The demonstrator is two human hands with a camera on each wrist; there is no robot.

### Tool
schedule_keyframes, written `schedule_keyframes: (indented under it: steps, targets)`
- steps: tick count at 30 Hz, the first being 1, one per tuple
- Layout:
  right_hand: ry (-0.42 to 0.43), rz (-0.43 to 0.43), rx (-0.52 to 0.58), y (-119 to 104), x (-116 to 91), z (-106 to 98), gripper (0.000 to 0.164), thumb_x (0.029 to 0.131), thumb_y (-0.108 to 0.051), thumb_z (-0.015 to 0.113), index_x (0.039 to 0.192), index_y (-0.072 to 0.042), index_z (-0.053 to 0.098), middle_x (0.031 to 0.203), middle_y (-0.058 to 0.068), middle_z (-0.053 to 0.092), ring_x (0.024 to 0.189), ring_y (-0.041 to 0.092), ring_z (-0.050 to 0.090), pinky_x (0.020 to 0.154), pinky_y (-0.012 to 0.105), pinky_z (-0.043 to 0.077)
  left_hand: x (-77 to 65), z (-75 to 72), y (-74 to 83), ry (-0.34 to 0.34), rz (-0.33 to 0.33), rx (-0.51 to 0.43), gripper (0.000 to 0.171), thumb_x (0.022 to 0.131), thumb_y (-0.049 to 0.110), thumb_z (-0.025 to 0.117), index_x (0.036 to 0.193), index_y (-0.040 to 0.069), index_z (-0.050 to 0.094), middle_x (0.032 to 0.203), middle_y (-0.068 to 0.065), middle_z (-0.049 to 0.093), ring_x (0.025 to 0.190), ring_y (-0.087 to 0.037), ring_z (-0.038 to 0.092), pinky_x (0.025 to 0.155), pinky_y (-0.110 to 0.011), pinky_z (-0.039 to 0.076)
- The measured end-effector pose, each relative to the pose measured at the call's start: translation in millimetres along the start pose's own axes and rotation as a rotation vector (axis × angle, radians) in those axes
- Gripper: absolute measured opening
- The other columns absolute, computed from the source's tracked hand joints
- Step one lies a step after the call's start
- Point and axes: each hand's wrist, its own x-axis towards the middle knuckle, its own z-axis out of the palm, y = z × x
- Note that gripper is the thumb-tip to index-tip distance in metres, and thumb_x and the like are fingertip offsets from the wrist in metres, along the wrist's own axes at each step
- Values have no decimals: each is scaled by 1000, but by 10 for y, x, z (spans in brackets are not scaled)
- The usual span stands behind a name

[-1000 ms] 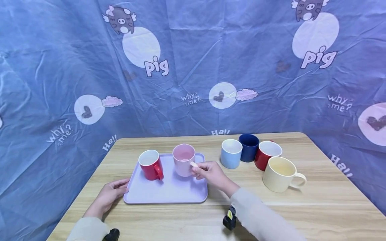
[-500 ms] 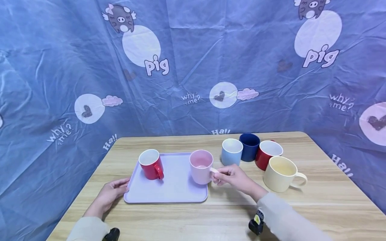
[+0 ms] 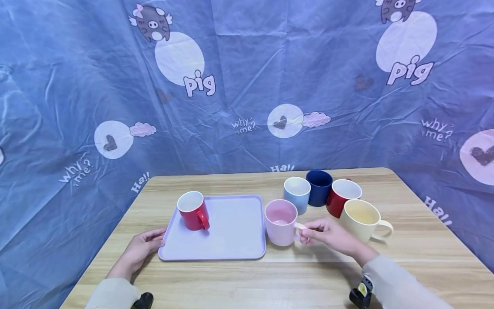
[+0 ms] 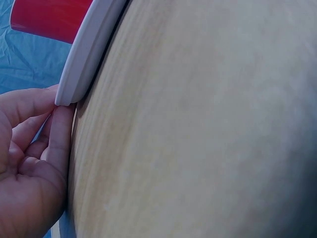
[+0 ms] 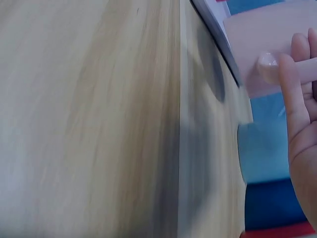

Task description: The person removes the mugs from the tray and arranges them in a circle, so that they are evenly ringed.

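Observation:
My right hand [image 3: 328, 235] pinches the handle of a pink mug [image 3: 281, 225], which is upright just right of the lilac tray [image 3: 231, 246]. In the right wrist view the mug [image 5: 272, 29] hangs above the wood, its shadow apart from it. My left hand [image 3: 143, 249] holds the tray's left edge; in the left wrist view its thumb and fingers pinch the tray rim [image 4: 74, 74]. On the tray's left part stands a red mug [image 3: 193, 214] with a white inside, its handle towards the front right.
Right of the tray stand a light blue mug [image 3: 296, 195], a dark blue mug [image 3: 319, 189], another red mug [image 3: 337, 201] and a cream mug [image 3: 356, 223], close together on the wooden table [image 3: 231, 281]. A blue printed cloth [image 3: 239, 86] hangs behind.
My right hand has carried the pink mug off the tray's right part, rightwards and slightly towards me, past the tray's edge. The left hand, tray and red mug have stayed put.

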Motion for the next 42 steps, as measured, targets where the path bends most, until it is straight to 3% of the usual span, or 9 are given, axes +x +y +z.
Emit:
schedule_keyframes:
  steps: [8, 18, 34, 42]
  targets:
    - [-65, -68, 51, 17, -227, -161, 17, 95, 4, 50, 99, 13, 64, 84, 7, 69, 77, 11, 64, 68, 38, 58, -6, 0, 7, -4, 1, -4, 53, 86, -4, 62, 133, -17, 41, 122, -27, 58, 93, -4, 61, 82, -21, 52]
    - [-124, -94, 92, 40, -506, -318, 20, 95, 11, 43, 103, 14, 61, 86, 16, 67, 83, 10, 63, 70, 37, 58, -26, 25, 28, 3, -3, -5, 52, 86, -4, 63, 132, -17, 42, 123, -27, 57, 94, -5, 61, 82, -21, 52]
    - [-73, -50, 99, 98, -843, -525, 23, 94, 13, 42, 105, 12, 63, 91, 6, 69, 86, 8, 64, 74, 34, 57, -6, 5, 11, -4, 7, -7, 51, 87, -3, 61, 133, -17, 42, 123, -27, 57, 93, -4, 60, 83, -21, 52]
    - [-84, -79, 182, 149, -918, -587, 29, 95, 15, 38, 113, 13, 60, 98, 12, 69, 92, 11, 64, 78, 37, 56, -2, 2, 6, -5, 1, -15, 52, 87, -3, 61, 133, -17, 41, 123, -26, 58, 93, -4, 60, 83, -21, 52]
